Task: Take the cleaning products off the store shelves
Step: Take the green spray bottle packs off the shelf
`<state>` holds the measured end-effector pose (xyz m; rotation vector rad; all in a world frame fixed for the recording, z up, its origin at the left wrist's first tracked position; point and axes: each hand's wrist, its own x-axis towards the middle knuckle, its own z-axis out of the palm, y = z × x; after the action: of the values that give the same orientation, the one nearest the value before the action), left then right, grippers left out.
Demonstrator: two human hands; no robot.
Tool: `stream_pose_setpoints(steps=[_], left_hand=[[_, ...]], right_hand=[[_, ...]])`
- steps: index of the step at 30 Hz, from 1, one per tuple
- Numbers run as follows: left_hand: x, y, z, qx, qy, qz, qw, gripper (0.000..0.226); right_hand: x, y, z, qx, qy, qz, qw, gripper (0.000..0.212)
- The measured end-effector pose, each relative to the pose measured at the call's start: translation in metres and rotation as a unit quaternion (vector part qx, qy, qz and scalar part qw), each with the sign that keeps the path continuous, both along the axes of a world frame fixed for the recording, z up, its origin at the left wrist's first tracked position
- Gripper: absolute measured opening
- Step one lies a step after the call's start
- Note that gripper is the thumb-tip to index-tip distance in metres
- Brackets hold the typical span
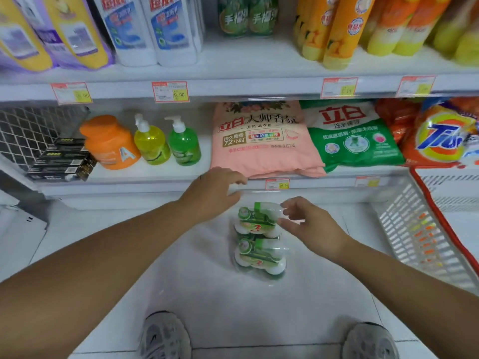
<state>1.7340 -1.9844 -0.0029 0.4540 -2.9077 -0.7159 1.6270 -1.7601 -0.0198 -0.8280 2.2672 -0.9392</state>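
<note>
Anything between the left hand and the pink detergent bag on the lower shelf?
Nothing visible. The left hand hovers open at the shelf lip, just below the pink detergent bag; the green pump bottle stands off to the side.

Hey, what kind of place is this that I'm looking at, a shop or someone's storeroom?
Most likely a shop's cleaning-products aisle. The white shelves carry printed price tags along their front edges, and they are stocked with pump bottles and bags of washing powder.
</note>
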Motion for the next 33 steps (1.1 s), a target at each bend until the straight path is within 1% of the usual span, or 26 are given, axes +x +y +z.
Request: stream_pose_setpoints(steps=[2,4,7,10,13,15,16,17,19,20,22,23,24,26,27,28,29,30,33], left_hand=[[-0.010,-0.009,0.036,-0.065,0.084,0.004,0.994,0.034],[-0.021,-0.021,0.072,-0.112,0.154,0.020,0.981,0.039],[-0.034,-0.047,0.111,-0.161,0.211,0.047,0.963,0.047],[-0.054,-0.076,0.122,-0.202,0.213,0.048,0.955,0.050],[-0.080,-0.105,0.112,-0.191,0.164,0.054,0.966,0.053],[-0.096,-0.121,0.098,-0.214,0.139,0.050,0.965,0.056],[-0.102,-0.126,0.090,-0.241,0.143,0.050,0.959,0.053],[-0.106,-0.130,0.083,-0.277,0.166,0.052,0.945,0.049],[-0.113,-0.135,0.069,-0.347,0.241,0.059,0.904,0.041],[-0.116,-0.138,0.063,-0.375,0.274,0.059,0.884,0.039],[-0.120,-0.142,0.057,-0.401,0.313,0.053,0.859,0.038],[-0.120,-0.143,0.056,-0.408,0.323,0.049,0.852,0.037],[-0.121,-0.144,0.054,-0.412,0.326,0.048,0.850,0.037],[-0.122,-0.146,0.054,-0.417,0.321,0.051,0.849,0.038],[-0.122,-0.147,0.053,-0.416,0.316,0.053,0.851,0.039],[-0.123,-0.147,0.051,-0.416,0.310,0.054,0.853,0.040],[-0.123,-0.148,0.050,-0.416,0.309,0.054,0.854,0.040],[-0.123,-0.148,0.049,-0.416,0.309,0.055,0.853,0.041],[-0.123,-0.148,0.049,-0.417,0.311,0.057,0.852,0.041]], right_hand=[[-0.011,-0.010,0.035,-0.058,0.041,-0.027,0.997,0.024],[-0.023,-0.023,0.069,-0.114,0.080,-0.040,0.989,0.020],[-0.050,-0.057,0.117,-0.178,0.135,-0.049,0.974,0.014],[-0.083,-0.104,0.147,-0.207,0.169,-0.042,0.963,0.015],[-0.117,-0.153,0.165,-0.214,0.217,-0.031,0.952,0.028],[-0.144,-0.186,0.171,-0.202,0.234,-0.041,0.950,0.041],[-0.158,-0.203,0.173,-0.193,0.240,-0.049,0.950,0.047],[-0.171,-0.218,0.174,-0.188,0.242,-0.056,0.950,0.053],[-0.195,-0.247,0.174,-0.180,0.225,-0.075,0.955,0.060],[-0.204,-0.259,0.175,-0.175,0.205,-0.080,0.960,0.057],[-0.222,-0.280,0.173,-0.174,0.161,-0.092,0.967,0.041],[-0.230,-0.289,0.171,-0.188,0.147,-0.100,0.966,0.044],[-0.239,-0.298,0.169,-0.204,0.137,-0.115,0.962,0.060],[-0.251,-0.312,0.169,-0.237,0.134,-0.136,0.953,0.100],[-0.254,-0.316,0.170,-0.243,0.134,-0.138,0.951,0.109],[-0.259,-0.318,0.170,-0.240,0.138,-0.141,0.951,0.112],[-0.265,-0.320,0.170,-0.232,0.147,-0.143,0.951,0.111],[-0.269,-0.319,0.171,-0.220,0.156,-0.147,0.952,0.106],[-0.267,-0.315,0.167,-0.226,0.163,-0.154,0.948,0.079]])
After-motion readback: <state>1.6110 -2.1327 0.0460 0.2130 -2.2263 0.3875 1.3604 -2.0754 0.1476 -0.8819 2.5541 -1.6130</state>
